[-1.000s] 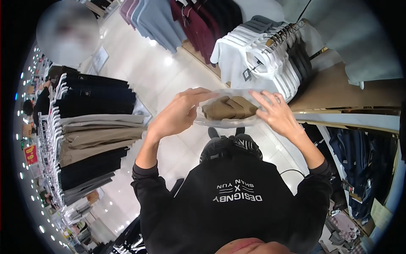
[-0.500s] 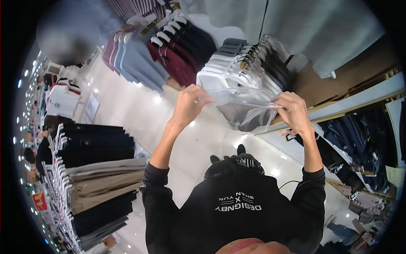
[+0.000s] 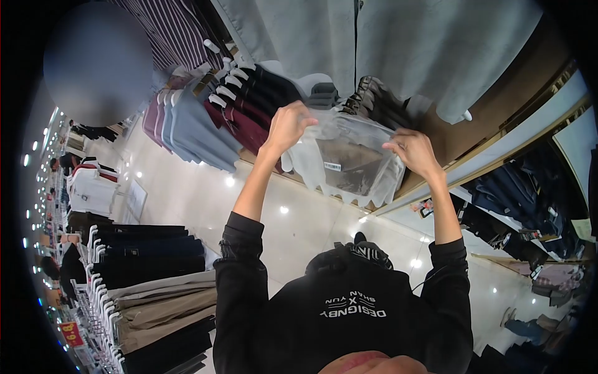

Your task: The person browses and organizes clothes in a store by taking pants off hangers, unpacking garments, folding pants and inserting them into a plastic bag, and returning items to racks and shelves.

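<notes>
A clear plastic bag [image 3: 380, 134] is stretched between my two hands in front of a clothes rack. My left hand [image 3: 288, 129] is closed on its upper left edge, thumb against fingers. At the upper right edge, my right hand [image 3: 413, 151] pinches the film. A small white barcode label [image 3: 332, 166] shows at the bag's middle. Something brownish-grey shows at or through the plastic; whether it is inside the bag or behind it I cannot tell. White garments [image 3: 306, 165] on the rack are partly covered by the bag.
Blue-grey shirts [image 3: 196, 134] and maroon shirts [image 3: 244, 128] hang ahead to the left. Trousers on hangers [image 3: 159, 305] line the near left. Pale grey curtains [image 3: 299, 37] hang ahead. Shelves with dark folded clothes [image 3: 507, 190] stand at right. Below is a shiny tiled floor [image 3: 280, 224].
Both hands have risen with the plastic bag, closer to the rack. The bag hangs more spread out, and its barcode label now shows. My view has shifted as well.
</notes>
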Motion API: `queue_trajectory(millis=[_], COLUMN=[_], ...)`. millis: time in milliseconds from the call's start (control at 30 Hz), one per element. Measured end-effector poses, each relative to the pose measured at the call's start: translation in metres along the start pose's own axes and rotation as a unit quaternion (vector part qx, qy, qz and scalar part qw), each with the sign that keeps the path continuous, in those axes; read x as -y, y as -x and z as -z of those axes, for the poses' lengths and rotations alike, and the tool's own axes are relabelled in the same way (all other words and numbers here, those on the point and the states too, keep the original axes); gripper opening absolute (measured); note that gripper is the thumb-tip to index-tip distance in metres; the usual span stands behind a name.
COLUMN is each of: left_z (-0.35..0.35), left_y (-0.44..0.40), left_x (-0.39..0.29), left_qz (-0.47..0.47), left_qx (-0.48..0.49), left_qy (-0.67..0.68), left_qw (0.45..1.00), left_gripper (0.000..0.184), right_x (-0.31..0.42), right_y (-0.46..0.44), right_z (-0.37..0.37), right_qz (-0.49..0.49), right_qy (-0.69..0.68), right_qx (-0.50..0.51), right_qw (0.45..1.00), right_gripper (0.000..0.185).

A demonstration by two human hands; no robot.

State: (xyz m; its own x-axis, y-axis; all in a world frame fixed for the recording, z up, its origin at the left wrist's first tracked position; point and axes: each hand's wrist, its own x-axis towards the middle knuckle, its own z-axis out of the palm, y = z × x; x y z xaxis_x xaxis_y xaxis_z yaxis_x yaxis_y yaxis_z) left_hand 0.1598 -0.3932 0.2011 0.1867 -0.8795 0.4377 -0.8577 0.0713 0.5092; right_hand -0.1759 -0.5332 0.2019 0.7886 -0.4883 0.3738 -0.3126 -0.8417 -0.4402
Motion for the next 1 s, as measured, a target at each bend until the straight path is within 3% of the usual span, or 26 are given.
queue_trajectory(millis=[267, 367, 467, 533, 600, 667, 700, 767, 833, 867, 933, 1000], left_z=[-0.012, -0.008, -0.006, -0.013, -0.02, -0.059, -0.074, -0.113, -0.144, -0.143, -0.136, -0.144], left_y=[0.006, 0.018, 0.046, 0.08, 0.128, 0.206, 0.241, 0.324, 0.388, 0.395, 0.398, 0.405], left_x=[0.011, 0.006, -0.025, -0.027, -0.03, 0.003, 0.009, 0.033, 0.027, 0.004, -0.027, -0.032], left_qz=[-0.018, -0.039, -0.046, -0.022, 0.025, 0.187, 0.223, 0.27, 0.286, 0.247, 0.272, 0.221], left_qx=[0.005, -0.004, -0.196, -0.279, -0.276, -0.157, -0.071, 0.144, 0.234, 0.27, 0.382, 0.421], left_qy=[-0.021, -0.041, 0.013, 0.028, -0.001, 0.022, 0.103, 0.132, 0.206, 0.209, 0.21, 0.22], left_qw=[1.0, 0.998, 0.979, 0.96, 0.961, 0.969, 0.967, 0.943, 0.906, 0.907, 0.858, 0.852], left_gripper=[0.024, 0.022, 0.021, 0.027, 0.023, 0.023, 0.026, 0.017, 0.017, 0.025, 0.038, 0.039], right_x=[-0.008, -0.003, 0.022, 0.04, 0.052, 0.051, 0.052, 0.069, 0.071, 0.084, 0.111, 0.137], right_y=[0.003, 0.016, 0.046, 0.071, 0.097, 0.128, 0.145, 0.163, 0.187, 0.195, 0.208, 0.217], right_z=[-0.011, -0.01, -0.005, 0.003, 0.003, -0.017, -0.026, -0.037, -0.07, -0.076, -0.09, -0.094], right_qz=[-0.012, -0.006, 0.01, -0.009, -0.018, -0.067, -0.095, -0.095, -0.106, -0.127, -0.157, -0.189], right_qy=[0.012, 0.029, -0.012, -0.019, -0.028, -0.053, -0.067, -0.044, -0.003, -0.028, -0.081, -0.111], right_qx=[0.023, 0.049, -0.073, -0.085, -0.122, -0.052, -0.021, 0.062, 0.21, 0.198, 0.18, 0.15], right_qw=[1.0, 0.998, 0.997, 0.996, 0.992, 0.995, 0.993, 0.993, 0.972, 0.972, 0.968, 0.964], right_gripper=[0.034, 0.024, 0.016, 0.018, 0.018, 0.017, 0.016, 0.013, 0.012, 0.014, 0.019, 0.017])
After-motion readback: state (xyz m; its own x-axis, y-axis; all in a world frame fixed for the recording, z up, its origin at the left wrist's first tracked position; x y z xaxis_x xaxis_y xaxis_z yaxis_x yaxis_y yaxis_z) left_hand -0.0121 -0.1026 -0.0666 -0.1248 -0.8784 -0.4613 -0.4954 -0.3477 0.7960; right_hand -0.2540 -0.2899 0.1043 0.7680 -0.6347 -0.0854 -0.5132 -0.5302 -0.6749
